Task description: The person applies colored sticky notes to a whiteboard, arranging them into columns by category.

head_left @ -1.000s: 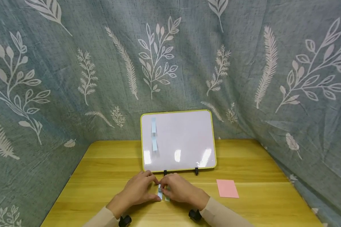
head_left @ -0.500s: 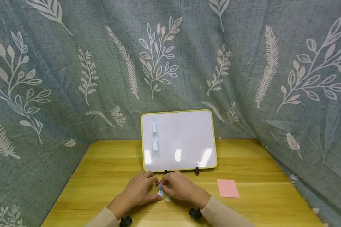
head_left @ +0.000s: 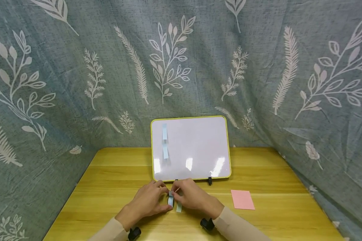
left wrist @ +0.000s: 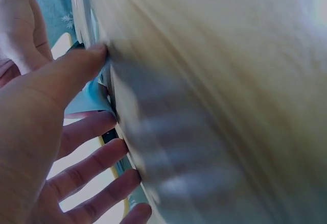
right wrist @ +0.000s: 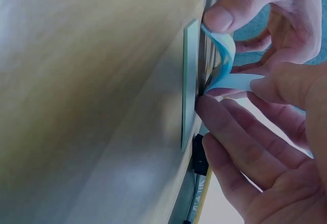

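Over the table, my left hand point(head_left: 147, 201) steadies a narrow light-blue sticky-note pad point(head_left: 170, 201), thumb on its near end and index finger at its far end. In the right wrist view the pad point(right wrist: 226, 50) bows upward beneath the left thumb. My right hand point(head_left: 191, 195) pinches the end of a blue sticky-note strip point(right wrist: 237, 82) between thumb and finger, with the strip lifted and curving away from the pad. Just right of it, partly below the right hand, lies a narrow pale-green pad point(head_left: 179, 208).
A yellow-framed whiteboard point(head_left: 196, 144) stands behind the hands on black feet point(head_left: 209, 181). Two blue strips hang at its left, an upper strip point(head_left: 164, 131) and a lower strip point(head_left: 165, 151). A pink square sticky note point(head_left: 242, 199) lies on the wooden table point(head_left: 114, 187) at right.
My right hand has moved slightly away from me, raising the strip's end farther off the pad. More of the green pad shows. The left hand has stayed nearly in place.
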A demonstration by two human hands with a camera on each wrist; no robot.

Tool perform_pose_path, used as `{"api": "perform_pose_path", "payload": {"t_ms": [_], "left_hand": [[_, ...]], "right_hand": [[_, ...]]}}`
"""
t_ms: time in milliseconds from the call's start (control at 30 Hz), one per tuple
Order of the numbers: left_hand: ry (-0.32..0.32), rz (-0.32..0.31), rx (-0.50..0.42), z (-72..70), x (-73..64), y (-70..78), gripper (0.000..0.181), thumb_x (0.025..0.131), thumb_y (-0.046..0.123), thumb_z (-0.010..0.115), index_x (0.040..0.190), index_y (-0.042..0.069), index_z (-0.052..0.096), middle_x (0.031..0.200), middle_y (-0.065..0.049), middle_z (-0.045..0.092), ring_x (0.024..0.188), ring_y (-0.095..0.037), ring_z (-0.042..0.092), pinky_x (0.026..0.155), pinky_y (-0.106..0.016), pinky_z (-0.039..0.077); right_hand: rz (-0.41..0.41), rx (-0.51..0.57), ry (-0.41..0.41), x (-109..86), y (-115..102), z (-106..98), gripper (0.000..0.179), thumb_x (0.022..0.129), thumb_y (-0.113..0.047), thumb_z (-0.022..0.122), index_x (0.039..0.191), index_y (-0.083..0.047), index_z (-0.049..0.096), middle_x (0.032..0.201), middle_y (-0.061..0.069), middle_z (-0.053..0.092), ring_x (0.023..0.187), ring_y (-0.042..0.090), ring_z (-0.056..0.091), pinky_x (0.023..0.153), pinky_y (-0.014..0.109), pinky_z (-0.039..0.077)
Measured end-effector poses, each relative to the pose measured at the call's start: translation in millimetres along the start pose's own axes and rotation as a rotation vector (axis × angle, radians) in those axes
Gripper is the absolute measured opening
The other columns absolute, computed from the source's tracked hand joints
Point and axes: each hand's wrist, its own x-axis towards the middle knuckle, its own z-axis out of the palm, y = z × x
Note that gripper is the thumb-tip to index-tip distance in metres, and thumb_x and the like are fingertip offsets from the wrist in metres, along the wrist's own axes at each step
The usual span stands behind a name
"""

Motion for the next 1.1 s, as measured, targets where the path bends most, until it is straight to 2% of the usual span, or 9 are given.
{"api": "perform_pose_path", "payload": {"t_ms": [133,267,367,600,900,1100], "left_hand": [[0.015,0.005,0.012,0.8,1.0,-1.1,0.045,0.096,0.059,0.094,0.119,0.021,0.089,0.126,0.004,0.077,0.113,-0.022,0.073,0.09,-0.045,0.069],[0.029,0.009,0.001,0.9,1.7,-2.3,0.042,0.096,0.059,0.094,0.116,0.021,0.089,0.125,0.003,0.078,0.112,-0.021,0.074,0.088,-0.044,0.069],[0.029,0.008,-0.003,0.4,2.2,-2.7,0.043,0.096,0.06,0.094,0.114,0.021,0.089,0.126,0.003,0.078,0.112,-0.021,0.075,0.087,-0.043,0.069],[0.017,-0.004,-0.016,1.6,3.5,-3.0,0.045,0.096,0.061,0.094,0.116,0.021,0.089,0.124,0.003,0.079,0.111,-0.019,0.074,0.089,-0.042,0.068],[0.038,-0.024,-0.026,0.0,4.1,1.0,0.045,0.089,0.056,0.101,0.118,0.024,0.09,0.117,0.005,0.077,0.101,-0.017,0.07,0.08,-0.036,0.063],[0.043,-0.039,-0.026,-0.3,5.0,2.7,0.044,0.086,0.054,0.104,0.115,0.024,0.089,0.111,0.004,0.075,0.094,-0.013,0.063,0.074,-0.033,0.059]], "right_hand": [[0.031,0.046,-0.004,2.2,-0.3,-0.6,0.007,0.112,-0.01,0.076,0.11,-0.009,0.083,0.11,0.005,0.088,0.098,0.011,0.086,0.086,0.02,0.067],[0.052,0.043,0.013,4.5,0.0,0.1,0.01,0.113,-0.013,0.075,0.108,-0.013,0.083,0.108,0.003,0.088,0.092,0.004,0.082,0.082,0.017,0.064],[0.044,0.039,0.035,6.1,0.3,0.5,0.009,0.112,-0.012,0.076,0.106,-0.013,0.083,0.105,0.002,0.087,0.089,0.0,0.078,0.081,0.017,0.063],[0.018,0.026,0.074,10.1,0.1,0.8,0.008,0.111,-0.007,0.077,0.108,-0.008,0.084,0.104,0.0,0.087,0.092,0.0,0.077,0.084,0.019,0.064],[0.115,0.081,0.085,13.0,-2.1,-1.9,0.013,0.116,-0.014,0.073,0.112,-0.01,0.084,0.107,0.001,0.088,0.095,0.0,0.077,0.087,0.023,0.064],[0.116,0.054,0.129,17.5,2.0,-2.2,0.012,0.115,-0.01,0.073,0.11,-0.007,0.083,0.099,0.002,0.085,0.084,-0.002,0.071,0.077,0.019,0.062]]}}
